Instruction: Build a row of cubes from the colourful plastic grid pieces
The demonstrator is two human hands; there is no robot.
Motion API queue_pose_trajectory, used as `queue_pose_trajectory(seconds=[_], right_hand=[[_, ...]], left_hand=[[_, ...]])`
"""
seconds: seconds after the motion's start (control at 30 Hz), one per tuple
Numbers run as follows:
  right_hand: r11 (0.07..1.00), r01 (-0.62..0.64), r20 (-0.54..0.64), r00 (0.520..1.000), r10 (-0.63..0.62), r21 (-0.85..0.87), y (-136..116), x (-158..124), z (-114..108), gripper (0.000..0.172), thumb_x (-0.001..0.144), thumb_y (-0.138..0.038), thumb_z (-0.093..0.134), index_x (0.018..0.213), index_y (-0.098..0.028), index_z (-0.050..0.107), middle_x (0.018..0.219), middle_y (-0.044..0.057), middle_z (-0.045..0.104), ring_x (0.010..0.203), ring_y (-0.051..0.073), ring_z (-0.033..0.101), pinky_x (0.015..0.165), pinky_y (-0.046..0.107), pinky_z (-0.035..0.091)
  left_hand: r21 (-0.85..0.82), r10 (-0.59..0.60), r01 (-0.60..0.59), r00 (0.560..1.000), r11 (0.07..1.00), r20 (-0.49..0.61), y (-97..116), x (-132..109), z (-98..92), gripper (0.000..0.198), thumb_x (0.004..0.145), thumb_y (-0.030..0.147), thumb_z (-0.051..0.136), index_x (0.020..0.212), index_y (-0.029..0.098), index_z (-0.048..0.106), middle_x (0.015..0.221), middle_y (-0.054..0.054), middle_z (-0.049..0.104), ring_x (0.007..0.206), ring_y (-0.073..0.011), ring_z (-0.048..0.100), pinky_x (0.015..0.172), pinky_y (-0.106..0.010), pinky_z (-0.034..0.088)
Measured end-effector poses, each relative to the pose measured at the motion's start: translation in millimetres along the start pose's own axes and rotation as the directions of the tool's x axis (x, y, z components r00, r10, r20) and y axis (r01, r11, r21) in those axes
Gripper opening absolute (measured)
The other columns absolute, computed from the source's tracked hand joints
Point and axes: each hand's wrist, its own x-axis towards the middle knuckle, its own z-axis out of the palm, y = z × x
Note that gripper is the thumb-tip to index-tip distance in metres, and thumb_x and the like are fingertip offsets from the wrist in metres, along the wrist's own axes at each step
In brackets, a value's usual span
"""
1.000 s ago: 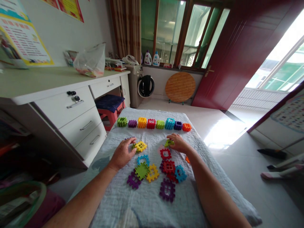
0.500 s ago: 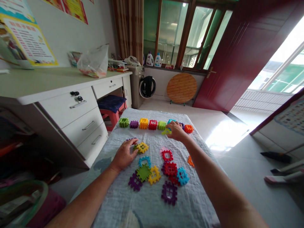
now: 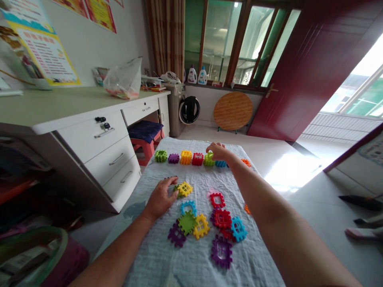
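Observation:
My left hand (image 3: 161,198) rests low over the cloth, thumb and fingers apart, beside a yellow window-shaped building piece (image 3: 185,189) lying over a green one. A purple piece lies partly hidden behind its fingertips. My right hand (image 3: 219,151) reaches to the row at the far end, its curled fingers at the top of the light green stack (image 3: 208,160); a light green building piece is at the fingers, mostly hidden. Nearer lie loose pieces: a green plate (image 3: 187,222), a yellow window (image 3: 201,226), a red window (image 3: 223,219), a blue frame (image 3: 238,229) and a purple frame (image 3: 222,251).
The row also has green (image 3: 160,156), purple (image 3: 174,158), yellow (image 3: 186,157), red (image 3: 198,159) and blue (image 3: 220,163) stacks. A white desk (image 3: 113,159) and a stool (image 3: 145,133) stand left. A bin (image 3: 60,251) is at lower left.
My right hand has moved left and slightly back, carrying the light green piece from in front of the row to the light green stack. My left hand stays beside the yellow piece.

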Motion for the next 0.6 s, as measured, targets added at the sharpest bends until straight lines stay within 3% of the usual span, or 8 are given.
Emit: queue_pose_trajectory(seconds=[0.2, 0.33, 0.47, 0.6], right_hand=[[1.000, -0.007, 0.059, 0.998, 0.008, -0.016, -1.1, 9.4, 1.6, 0.050, 0.066, -0.014, 0.065, 0.112, -0.031, 0.062, 0.118, 0.006, 0.050, 0.103, 0.027, 0.041, 0.080, 0.035, 0.032], [1.000, -0.017, 0.058, 0.998, 0.017, -0.010, 3.1, 6.4, 2.4, 0.060, 0.066, -0.012, 0.065, 0.122, -0.033, 0.057, 0.124, 0.006, 0.049, 0.107, 0.027, 0.040, 0.084, 0.036, 0.032], [0.996, -0.059, -0.099, 0.993, 0.066, 0.070, 11.2, -12.3, -4.3, 0.061, 0.068, -0.011, 0.061, 0.125, -0.031, 0.054, 0.130, 0.005, 0.048, 0.111, 0.027, 0.039, 0.089, 0.037, 0.031], [0.978, -0.078, -0.258, 0.958, 0.127, 0.191, 17.4, -50.7, -11.7, 0.052, 0.071, -0.014, 0.057, 0.122, -0.025, 0.057, 0.129, 0.007, 0.050, 0.113, 0.028, 0.040, 0.092, 0.039, 0.031]], left_hand=[[-0.004, -0.004, 0.004, 1.000, 1.000, -0.003, 0.7, 0.3, -1.4, 0.043, 0.075, 0.021, 0.057, 0.118, 0.016, 0.056, 0.105, -0.008, 0.066, 0.101, -0.0225, 0.060, 0.095, -0.040, 0.046], [-0.007, -0.007, 0.007, 1.000, 1.000, -0.008, 1.0, 0.3, -1.7, 0.043, 0.075, 0.021, 0.057, 0.118, 0.017, 0.056, 0.105, -0.007, 0.065, 0.101, -0.0221, 0.060, 0.095, -0.039, 0.046], [-0.005, 0.002, -0.002, 1.000, 1.000, 0.000, 1.2, 0.0, -2.1, 0.042, 0.076, 0.021, 0.056, 0.118, 0.017, 0.055, 0.106, -0.007, 0.065, 0.102, -0.0218, 0.058, 0.096, -0.040, 0.045], [0.009, 0.031, -0.031, 1.000, 0.999, -0.002, -0.5, 0.1, -1.1, 0.041, 0.076, 0.021, 0.056, 0.117, 0.018, 0.055, 0.111, -0.008, 0.063, 0.106, -0.0230, 0.056, 0.098, -0.042, 0.044]])
